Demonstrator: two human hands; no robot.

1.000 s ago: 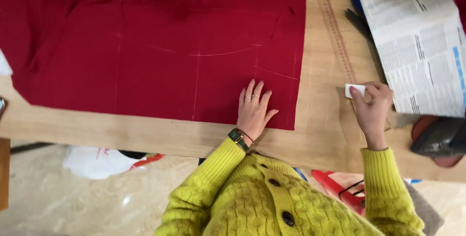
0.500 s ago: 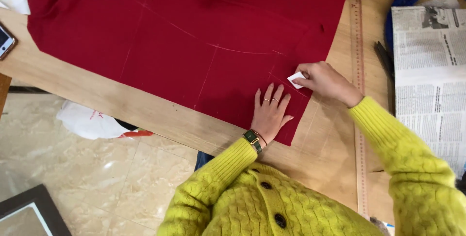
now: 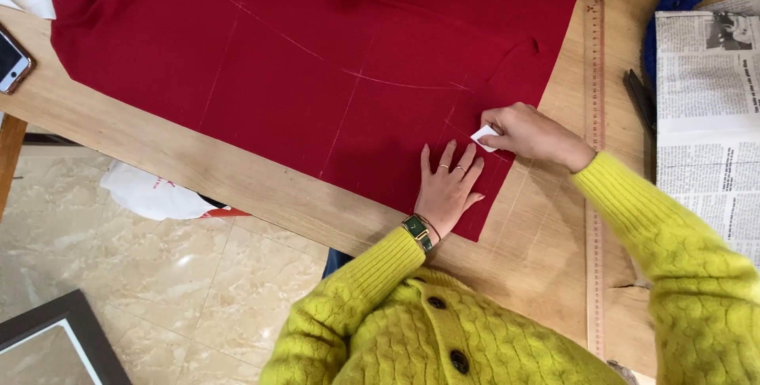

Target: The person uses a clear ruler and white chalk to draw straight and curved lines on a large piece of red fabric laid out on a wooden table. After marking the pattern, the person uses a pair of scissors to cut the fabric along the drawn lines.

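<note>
A long wooden table [image 3: 237,175] fills most of the head view, with a shiny pale tile floor [image 3: 158,282] below its near edge.

A big sheet of red cloth [image 3: 317,53] lies flat on the table. It looks soft and a bit thick, and thin pale chalk lines cross it, some straight and one gently curved. The left hand [image 3: 447,187] lies open and flat on the near right corner of the cloth, holding nothing, just pressing down. The right hand [image 3: 534,136] is pinched shut on a small white chalk piece [image 3: 484,136], thin and flat with a pointed corner. The chalk piece touches the cloth just beyond the left fingertips.

What could go wrong? I think the cloth might slide or bunch if the flat hand lifts, and then the line would come out crooked. The chalk piece is thin (it could snap if pushed hard). The chalk sits close to the cloth's right edge, so it might run off onto the wood.

A long wooden ruler [image 3: 594,179] lies to the right of the cloth, not touching it. Farther right is a newspaper [image 3: 708,132], and a phone [image 3: 12,60] sits at the far left edge.
</note>
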